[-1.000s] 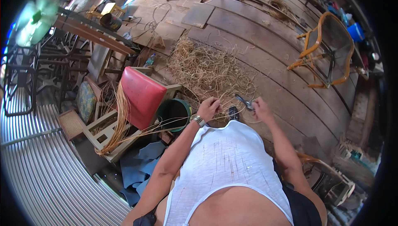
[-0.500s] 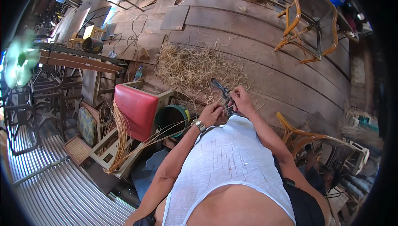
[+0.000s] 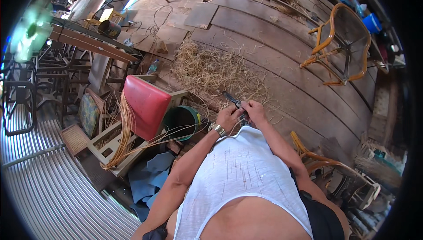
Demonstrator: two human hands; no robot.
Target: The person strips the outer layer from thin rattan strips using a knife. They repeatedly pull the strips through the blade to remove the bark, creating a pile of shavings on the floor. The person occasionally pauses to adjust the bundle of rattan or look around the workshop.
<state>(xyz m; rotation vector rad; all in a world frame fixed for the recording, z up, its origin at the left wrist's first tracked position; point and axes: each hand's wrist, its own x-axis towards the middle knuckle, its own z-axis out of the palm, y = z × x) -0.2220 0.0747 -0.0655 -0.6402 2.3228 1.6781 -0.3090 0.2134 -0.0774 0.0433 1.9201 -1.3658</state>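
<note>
Both of my hands are up in front of my chest, knuckles almost touching, over the plank floor (image 3: 308, 85). My right hand (image 3: 254, 111) is closed around the handles of a dark pair of pliers (image 3: 232, 100), whose nose points away up-left toward the heap of loose straw-coloured cane (image 3: 211, 70). My left hand (image 3: 228, 119), the one with the wristwatch (image 3: 217, 129), is curled in a narrow pinch just beside the tool; I think it holds a thin cane strand, but that is too fine to make out.

A second ago the hands were a little apart and the pliers sat nearer the right one alone; half a second ago they had drawn in, and now they are pressed together with the tool between them. I judge that the work has moved from reaching to a close trimming or gripping step.

Left of me stand the green bucket (image 3: 181, 121) and a frame with a red cushion (image 3: 145, 105), long cane strips (image 3: 128, 130) draped beside it.
</note>
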